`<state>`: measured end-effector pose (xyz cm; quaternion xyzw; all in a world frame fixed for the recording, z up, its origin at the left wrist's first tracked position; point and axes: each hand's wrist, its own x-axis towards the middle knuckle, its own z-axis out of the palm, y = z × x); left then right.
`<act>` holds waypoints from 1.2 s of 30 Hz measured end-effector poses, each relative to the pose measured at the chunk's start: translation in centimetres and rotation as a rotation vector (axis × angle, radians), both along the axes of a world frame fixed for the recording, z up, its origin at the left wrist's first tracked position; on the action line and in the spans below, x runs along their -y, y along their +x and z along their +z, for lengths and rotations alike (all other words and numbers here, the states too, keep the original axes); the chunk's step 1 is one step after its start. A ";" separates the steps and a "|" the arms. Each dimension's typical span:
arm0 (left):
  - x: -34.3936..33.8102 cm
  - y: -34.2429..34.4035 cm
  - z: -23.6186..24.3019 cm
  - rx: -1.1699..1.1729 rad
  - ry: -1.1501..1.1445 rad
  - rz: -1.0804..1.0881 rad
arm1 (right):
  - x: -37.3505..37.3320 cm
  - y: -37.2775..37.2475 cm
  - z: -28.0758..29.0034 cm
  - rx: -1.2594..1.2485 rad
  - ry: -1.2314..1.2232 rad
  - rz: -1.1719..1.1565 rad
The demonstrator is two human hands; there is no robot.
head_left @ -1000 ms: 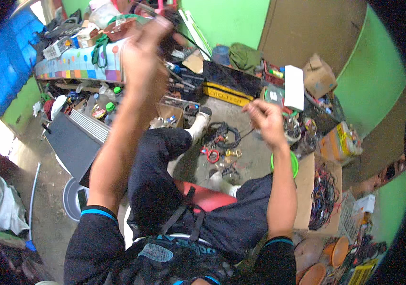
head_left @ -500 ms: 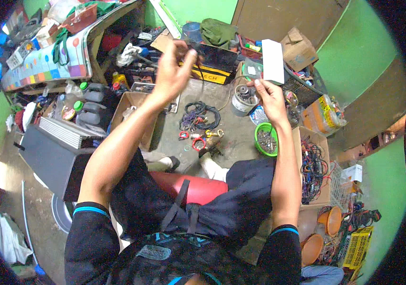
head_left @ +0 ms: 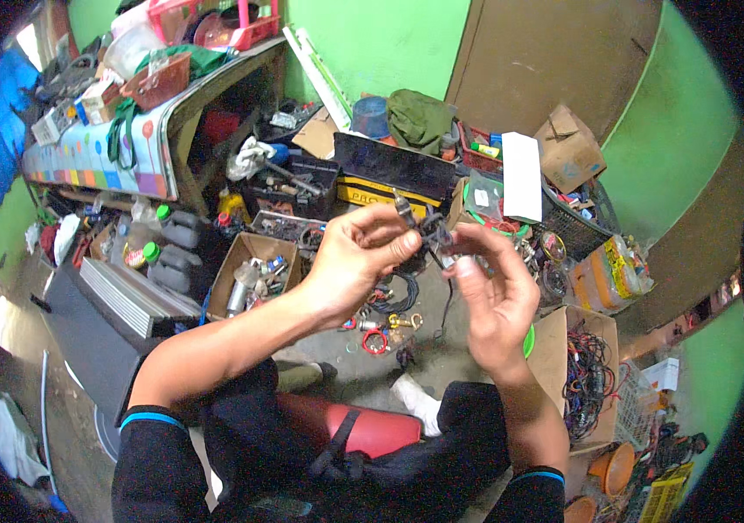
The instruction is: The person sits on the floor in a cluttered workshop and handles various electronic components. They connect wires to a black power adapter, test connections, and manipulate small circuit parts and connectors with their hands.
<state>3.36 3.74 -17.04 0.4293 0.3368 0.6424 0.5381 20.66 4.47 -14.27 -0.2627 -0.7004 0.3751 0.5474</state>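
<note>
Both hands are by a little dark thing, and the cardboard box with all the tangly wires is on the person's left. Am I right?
Not quite: the cardboard box with the tangled wires is on the person's right, as the head view shows. The rest fits: the left hand and right hand are both by a little dark thing.

The left hand (head_left: 356,261) and right hand (head_left: 496,303) partly hide the dark wired piece (head_left: 433,230) between them, too small to identify. The right wrist covers most of the green basin (head_left: 529,341); the fisheye rim cuts off the yellow crate (head_left: 665,493).
</note>
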 end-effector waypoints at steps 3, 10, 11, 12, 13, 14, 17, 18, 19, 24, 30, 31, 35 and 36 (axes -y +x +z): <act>-0.3 1.1 1.3 -0.072 -0.032 0.034 | -1.4 0.4 0.1 -0.016 -0.003 0.049; 0.0 1.9 1.0 -0.217 0.078 0.054 | -2.1 1.5 -1.1 -0.104 -0.147 0.104; 0.0 1.9 0.8 -0.201 0.089 0.051 | -2.1 1.6 -1.3 -0.104 -0.153 0.096; 0.1 2.0 0.7 -0.188 0.093 0.051 | -2.0 1.6 -1.4 -0.108 -0.166 0.091; 0.4 1.8 0.8 -0.168 0.121 0.006 | -1.6 1.8 -0.9 -0.051 -0.089 0.072; 0.6 1.8 0.8 -0.188 0.197 0.027 | -1.5 1.7 -0.9 -0.069 -0.067 0.081; 1.0 1.2 0.9 -0.234 0.252 -0.010 | -1.2 1.1 -1.1 -0.120 -0.043 0.083; 0.9 0.9 0.8 -0.220 0.279 -0.023 | -1.1 1.1 -0.8 -0.121 -0.082 0.087; 0.8 0.7 0.6 -0.207 0.305 -0.035 | -1.1 1.1 -0.5 -0.121 -0.121 0.092; 0.0 -0.2 -0.6 0.040 0.305 -0.236 | -0.8 1.2 -0.5 -0.095 -0.168 0.151; 0.8 0.1 -0.3 -0.019 0.126 -0.216 | -0.6 1.3 0.0 -0.136 -0.318 0.139; 0.7 -0.1 -0.6 -0.056 0.123 -0.214 | -0.8 1.3 0.1 -0.153 -0.341 0.168; 1.3 -0.1 -0.4 -0.083 0.056 -0.205 | -1.1 1.3 -0.8 -0.061 -0.313 0.190; 1.4 -0.1 -0.2 -0.111 0.019 -0.200 | -1.3 1.2 -1.0 -0.037 -0.277 0.199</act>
